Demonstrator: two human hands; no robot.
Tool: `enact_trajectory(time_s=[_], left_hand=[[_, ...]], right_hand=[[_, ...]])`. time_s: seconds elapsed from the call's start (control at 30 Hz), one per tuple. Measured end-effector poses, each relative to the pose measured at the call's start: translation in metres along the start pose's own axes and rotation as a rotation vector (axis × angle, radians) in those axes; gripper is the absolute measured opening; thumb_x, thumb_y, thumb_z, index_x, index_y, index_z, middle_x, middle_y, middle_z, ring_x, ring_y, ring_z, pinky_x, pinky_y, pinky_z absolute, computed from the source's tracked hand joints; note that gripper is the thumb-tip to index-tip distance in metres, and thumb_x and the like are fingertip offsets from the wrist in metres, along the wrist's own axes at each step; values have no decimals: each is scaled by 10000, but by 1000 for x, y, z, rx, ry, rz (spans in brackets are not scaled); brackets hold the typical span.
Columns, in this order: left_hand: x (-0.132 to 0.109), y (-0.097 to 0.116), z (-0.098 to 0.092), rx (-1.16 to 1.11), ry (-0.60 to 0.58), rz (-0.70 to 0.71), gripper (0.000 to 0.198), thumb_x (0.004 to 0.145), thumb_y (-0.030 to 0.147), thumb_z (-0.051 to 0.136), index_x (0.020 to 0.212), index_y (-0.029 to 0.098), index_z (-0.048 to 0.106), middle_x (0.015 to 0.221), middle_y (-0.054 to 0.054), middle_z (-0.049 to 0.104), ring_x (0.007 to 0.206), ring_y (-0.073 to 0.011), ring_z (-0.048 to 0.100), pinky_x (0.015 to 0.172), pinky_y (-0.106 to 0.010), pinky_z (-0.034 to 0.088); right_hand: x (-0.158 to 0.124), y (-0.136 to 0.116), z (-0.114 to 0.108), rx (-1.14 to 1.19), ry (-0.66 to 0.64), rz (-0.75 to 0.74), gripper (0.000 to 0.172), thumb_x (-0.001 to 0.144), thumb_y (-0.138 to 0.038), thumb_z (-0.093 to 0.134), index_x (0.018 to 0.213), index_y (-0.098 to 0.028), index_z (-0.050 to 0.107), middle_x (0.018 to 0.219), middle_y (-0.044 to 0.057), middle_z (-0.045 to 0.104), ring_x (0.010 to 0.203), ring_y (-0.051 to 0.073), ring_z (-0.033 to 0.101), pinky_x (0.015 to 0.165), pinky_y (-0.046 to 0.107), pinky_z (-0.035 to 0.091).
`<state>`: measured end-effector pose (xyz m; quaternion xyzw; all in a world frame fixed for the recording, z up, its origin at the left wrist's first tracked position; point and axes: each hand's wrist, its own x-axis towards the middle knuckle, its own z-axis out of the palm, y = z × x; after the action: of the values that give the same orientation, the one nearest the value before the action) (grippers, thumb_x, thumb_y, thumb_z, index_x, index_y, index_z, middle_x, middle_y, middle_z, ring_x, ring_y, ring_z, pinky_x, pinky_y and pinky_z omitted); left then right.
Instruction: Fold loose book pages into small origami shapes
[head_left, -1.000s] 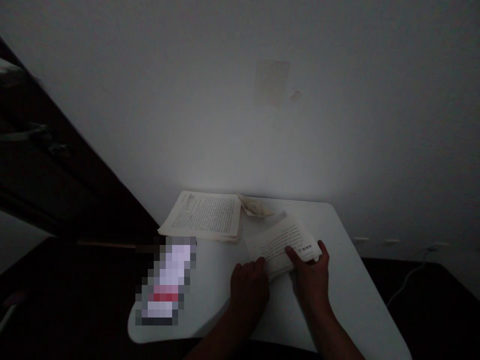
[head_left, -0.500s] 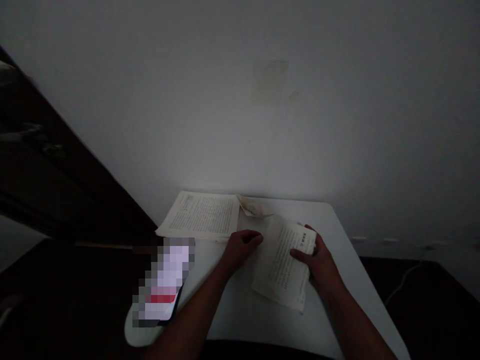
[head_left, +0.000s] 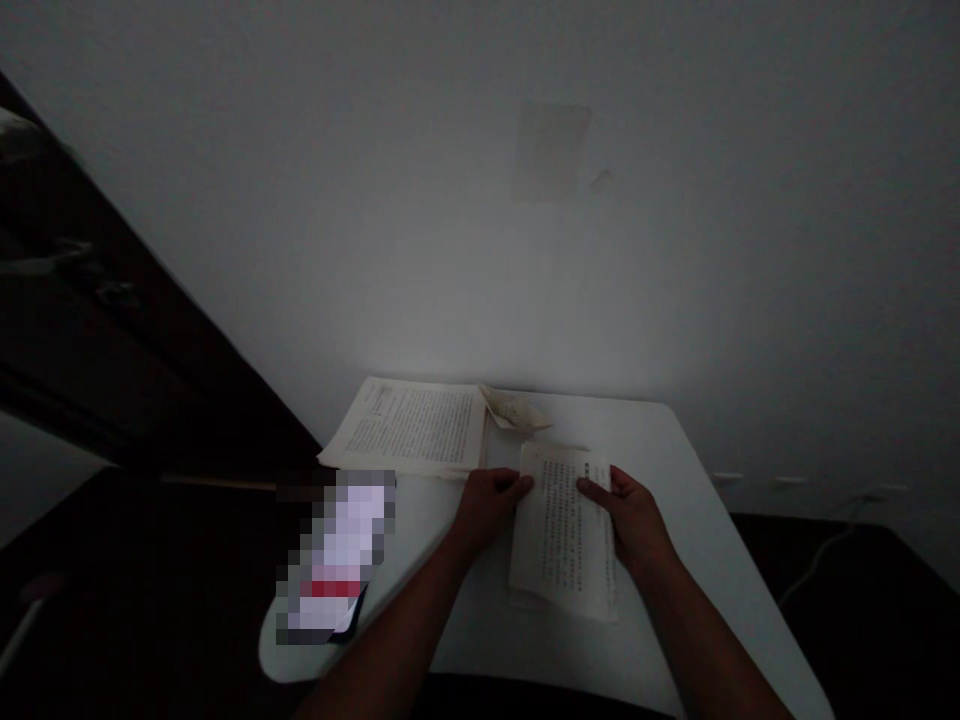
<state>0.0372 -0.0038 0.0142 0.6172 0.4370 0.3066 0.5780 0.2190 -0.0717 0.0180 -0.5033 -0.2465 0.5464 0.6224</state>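
Observation:
A small stack of loose printed pages [head_left: 562, 540] is held upright over the white table [head_left: 480, 640], its text facing me. My left hand [head_left: 491, 505] pinches the left edge of these pages between thumb and fingers. On the opposite edge my right hand [head_left: 634, 515] grips them, thumb on the front and the other fingers partly hidden behind. Beyond my left hand, a thicker stack of printed sheets [head_left: 412, 430] lies flat at the back left of the table. A folded or crumpled piece of paper [head_left: 517, 410] touches its right side.
A phone [head_left: 341, 560] with a blurred screen lies at the table's left edge. The wall [head_left: 450, 250] rises right behind the table. A dark door [head_left: 112, 300] stands to the left, and a pale cable [head_left: 817, 560] hangs at the right.
My left hand has closed on the left edge of the pages, where it was beside them before. The pages have swung straighter and shifted slightly left. The view has tilted a little.

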Motion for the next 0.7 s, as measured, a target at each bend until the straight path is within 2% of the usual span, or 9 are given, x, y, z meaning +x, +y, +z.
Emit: enact_trajectory(time_s=[0.17,0.37,0.7], left_hand=[[-1,3,-2,-76,-39,14,260,710,342,619,767,100,696,766,-70,693,678,-177,613,643,-282,463],[6,2,-2,-74,117,-25,304,714,375,614,814,100,699,734,-79,689,626,-168,607,599,-278,477],[4,1,0,-72,152,-3,247,710,335,618,770,114,709,691,-64,687,606,-158,599,583,-259,462]], right_hand=[[2,3,-3,-4,-10,17,367,595,-265,771,925,-172,641,767,30,722,658,214,669,677,375,504],[4,5,-4,-42,-3,9,403,567,-294,787,922,-160,650,779,51,724,659,228,667,652,370,507],[2,4,-4,-11,-38,16,355,590,-246,779,915,-187,649,795,40,725,649,205,666,654,342,504]])
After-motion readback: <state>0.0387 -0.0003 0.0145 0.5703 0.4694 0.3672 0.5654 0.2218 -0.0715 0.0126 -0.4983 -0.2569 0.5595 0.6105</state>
